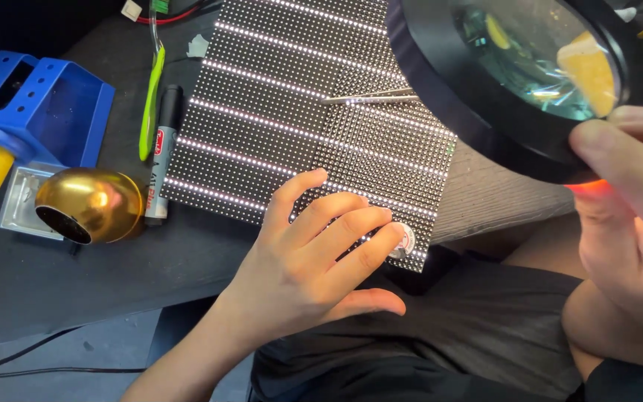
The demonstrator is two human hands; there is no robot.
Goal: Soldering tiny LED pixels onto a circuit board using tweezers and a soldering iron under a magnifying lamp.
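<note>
A dark panel (pixel 292 112) studded with tiny dots and lit in bright rows lies on the black table. My left hand (pixel 314 260) rests on its near edge, fingers spread, fingertips next to a small round white item (pixel 405 242). My right hand (pixel 626 201) grips the black rim of a large round magnifying lens (pixel 530 59) held over the panel's far right corner. Thin metal tweezers (pixel 370 96) lie on the panel just left of the lens.
A blue plastic holder (pixel 35 104), a gold dome-shaped holder (pixel 87 205) on a metal tray, a black marker (pixel 164 149) and a green-handled tool (pixel 150 97) sit at the left. Cables run below the table edge (pixel 76 327). My dark-clothed lap (pixel 448 335) is below the panel.
</note>
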